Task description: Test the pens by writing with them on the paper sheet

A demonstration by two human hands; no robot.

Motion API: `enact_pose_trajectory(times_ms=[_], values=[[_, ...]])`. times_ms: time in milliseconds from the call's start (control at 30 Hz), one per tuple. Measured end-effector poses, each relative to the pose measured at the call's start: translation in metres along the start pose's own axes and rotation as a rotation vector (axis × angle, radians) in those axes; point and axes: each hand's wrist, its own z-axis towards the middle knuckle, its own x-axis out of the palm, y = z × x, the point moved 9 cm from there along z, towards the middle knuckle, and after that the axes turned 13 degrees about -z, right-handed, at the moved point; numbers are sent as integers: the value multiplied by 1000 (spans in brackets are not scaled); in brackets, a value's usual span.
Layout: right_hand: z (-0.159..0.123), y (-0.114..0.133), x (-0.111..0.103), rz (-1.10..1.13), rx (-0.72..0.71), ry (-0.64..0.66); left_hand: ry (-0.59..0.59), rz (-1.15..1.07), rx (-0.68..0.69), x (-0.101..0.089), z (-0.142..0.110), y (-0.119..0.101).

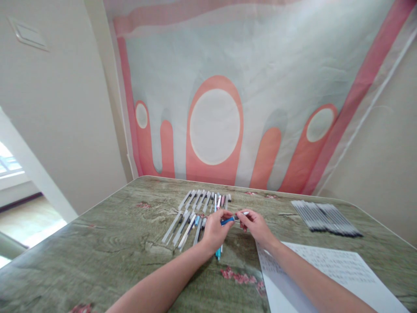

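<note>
Over the middle of the table, both my hands are closed on a blue pen (227, 221). My left hand (215, 229) pinches its blue barrel. The fingers of my right hand (256, 225) grip toward the other end, where a whitish tip sticks out; whether that tip is a separate part I cannot tell. Two rows of pens, the far row (197, 199) and the near row (180, 227), lie just beyond and left of my left hand. A pen with a turquoise end (218, 253) lies partly hidden beneath that hand.
Thin clear sticks with dark ends, like pen refills (325, 218), lie side by side at the right. A sheet of paper with handwriting (335, 271) lies under my right forearm. The wood-patterned table (130, 243) meets a wall with a pink-and-grey covering (215, 126).
</note>
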Motion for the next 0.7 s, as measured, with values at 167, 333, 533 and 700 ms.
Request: enact_pose_trajectory(times_ms=[167, 333, 533, 700], values=[[-1, -5, 3, 58, 70, 25, 12, 161, 58, -1, -3, -11], [-3, 3, 7, 183, 53, 71, -26, 155, 27, -5, 0, -5], [2, -5, -1, 3, 48, 10, 3, 213, 38, -4, 0, -12], [-2, 2, 6, 144, 42, 72, -22, 216, 34, -6, 1, -11]])
